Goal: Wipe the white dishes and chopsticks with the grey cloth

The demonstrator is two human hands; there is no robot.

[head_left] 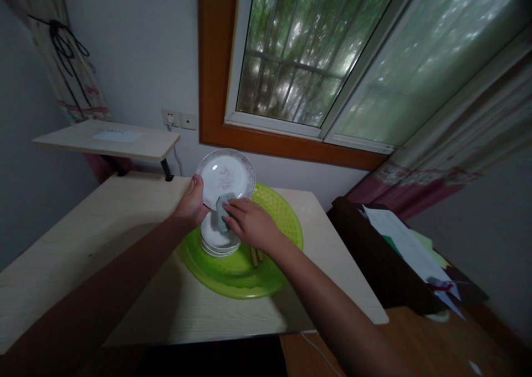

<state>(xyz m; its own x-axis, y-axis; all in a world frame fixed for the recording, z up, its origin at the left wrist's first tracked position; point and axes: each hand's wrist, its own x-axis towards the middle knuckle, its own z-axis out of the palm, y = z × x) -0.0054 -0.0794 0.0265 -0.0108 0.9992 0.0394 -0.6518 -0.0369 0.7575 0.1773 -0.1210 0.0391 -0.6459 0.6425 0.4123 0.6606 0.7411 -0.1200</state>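
Note:
My left hand [192,204] grips the left edge of a white plate [222,173] with a patterned rim and a faint drawing in its middle. The plate is held tilted up, facing me. In my right hand [251,222] is a grey-green cloth [223,210], pressed at the plate's lower edge. Below them, a stack of several white dishes [219,244] rests in a round green basin [245,291]. Wooden chopsticks [256,256] lie in the basin right of the stack, partly hidden by my right hand and forearm.
The basin stands on a pale wooden desk [141,305]. A raised shelf [149,141] with a paper on it is at the back left. Behind rises a wood-framed window [261,139]. Papers [403,238] lie on a dark piece of furniture to the right.

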